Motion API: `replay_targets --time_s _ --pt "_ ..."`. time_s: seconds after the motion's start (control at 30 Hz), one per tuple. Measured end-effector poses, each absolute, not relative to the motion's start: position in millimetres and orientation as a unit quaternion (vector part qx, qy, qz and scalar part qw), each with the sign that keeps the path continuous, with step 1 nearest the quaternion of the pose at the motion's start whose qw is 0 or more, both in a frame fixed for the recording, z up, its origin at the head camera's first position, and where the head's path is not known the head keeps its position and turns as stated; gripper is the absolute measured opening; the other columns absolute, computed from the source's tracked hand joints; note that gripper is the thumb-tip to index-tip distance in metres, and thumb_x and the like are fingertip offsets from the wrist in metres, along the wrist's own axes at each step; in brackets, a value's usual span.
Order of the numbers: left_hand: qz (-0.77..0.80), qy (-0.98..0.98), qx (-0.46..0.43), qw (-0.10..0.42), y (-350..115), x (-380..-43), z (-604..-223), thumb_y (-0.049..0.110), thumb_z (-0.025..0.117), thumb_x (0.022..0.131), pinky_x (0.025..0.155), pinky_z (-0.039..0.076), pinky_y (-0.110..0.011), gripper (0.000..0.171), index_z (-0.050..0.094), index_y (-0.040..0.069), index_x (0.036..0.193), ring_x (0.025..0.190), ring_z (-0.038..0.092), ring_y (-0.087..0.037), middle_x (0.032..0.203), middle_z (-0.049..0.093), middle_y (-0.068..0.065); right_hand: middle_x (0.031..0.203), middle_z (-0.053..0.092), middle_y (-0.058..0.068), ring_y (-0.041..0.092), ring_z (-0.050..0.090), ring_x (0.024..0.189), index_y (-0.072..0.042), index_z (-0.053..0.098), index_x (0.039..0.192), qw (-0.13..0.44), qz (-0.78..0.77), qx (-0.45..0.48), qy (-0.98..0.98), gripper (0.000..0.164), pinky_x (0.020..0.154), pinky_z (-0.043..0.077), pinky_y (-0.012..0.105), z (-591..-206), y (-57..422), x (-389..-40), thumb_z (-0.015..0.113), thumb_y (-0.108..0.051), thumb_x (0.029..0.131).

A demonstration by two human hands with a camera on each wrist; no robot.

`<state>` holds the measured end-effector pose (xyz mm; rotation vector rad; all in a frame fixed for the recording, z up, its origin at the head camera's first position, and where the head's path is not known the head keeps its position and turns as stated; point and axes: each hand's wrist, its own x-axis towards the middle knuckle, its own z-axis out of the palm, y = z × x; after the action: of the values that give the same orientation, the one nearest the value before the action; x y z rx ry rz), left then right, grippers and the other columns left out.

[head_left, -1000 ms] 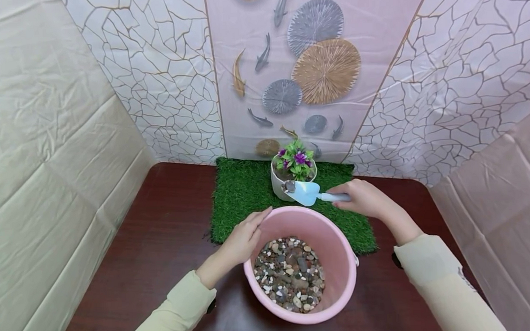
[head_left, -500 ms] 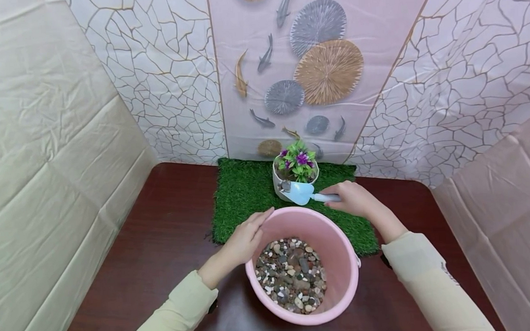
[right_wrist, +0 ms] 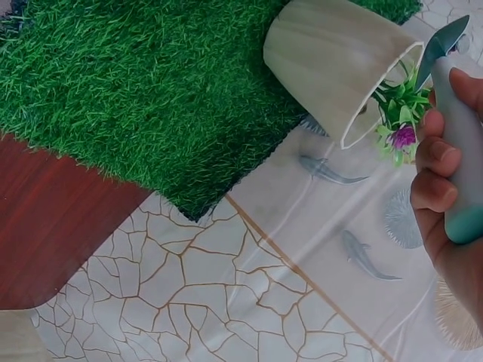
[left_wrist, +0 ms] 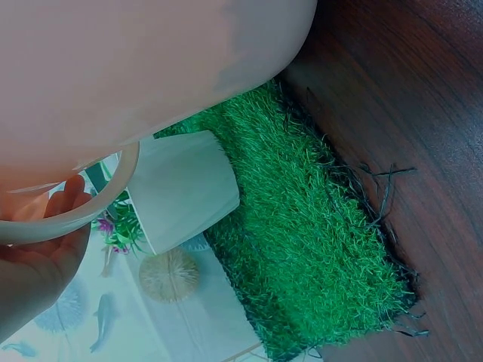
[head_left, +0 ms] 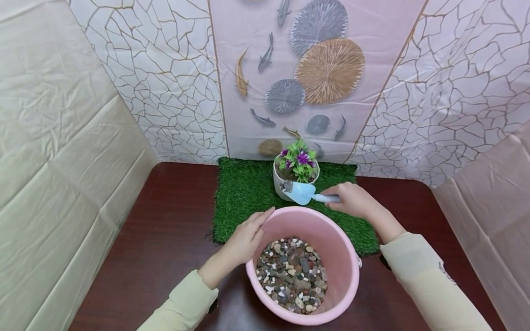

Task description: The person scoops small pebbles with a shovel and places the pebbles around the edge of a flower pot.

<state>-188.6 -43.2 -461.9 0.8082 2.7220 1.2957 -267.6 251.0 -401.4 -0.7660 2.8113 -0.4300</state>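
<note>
My right hand (head_left: 352,199) grips the handle of a garden trowel (head_left: 300,192), fingers wrapped round it in the right wrist view. The pale blue blade carries a small heap of pebbles (head_left: 287,186) at its tip, held level in front of the white flowerpot (left_wrist: 185,192). A small plant (head_left: 301,159) with green leaves and purple flowers stands in that pot. My left hand (head_left: 243,238) holds the far left rim of a pink bucket (head_left: 340,261), its fingers over the rim in the left wrist view. Mixed pebbles (head_left: 292,278) cover the bucket's bottom.
The flowerpot stands on a green artificial grass mat (head_left: 239,191), which reaches partly behind the bucket. Beneath lies a dark red-brown table (head_left: 161,239). Patterned cloth (head_left: 176,75) hangs close behind the table, with padded beige panels (head_left: 69,159) at the sides.
The right hand has moved slightly left with the loaded trowel, bringing the blade tip further across the flowerpot's front. The left hand stays on the bucket rim.
</note>
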Motion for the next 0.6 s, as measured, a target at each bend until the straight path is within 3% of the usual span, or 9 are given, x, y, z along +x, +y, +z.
replay_targets --time_s 0.6 --pt "0.42 0.868 0.265 0.012 -44.1 -188.9 -462.2 0.001 0.04 0.095 0.103 0.042 -0.048 0.052 0.034 0.006 0.146 0.123 0.051 -0.035 0.136 0.049 -0.018 0.093 0.071 0.014 0.008 0.039 0.046 0.001 0.067 0.113 0.084 -0.137 -0.239 0.958 0.031 0.047 0.034 0.023 -400.8 255.5 -273.0 0.064 -0.015 0.087"
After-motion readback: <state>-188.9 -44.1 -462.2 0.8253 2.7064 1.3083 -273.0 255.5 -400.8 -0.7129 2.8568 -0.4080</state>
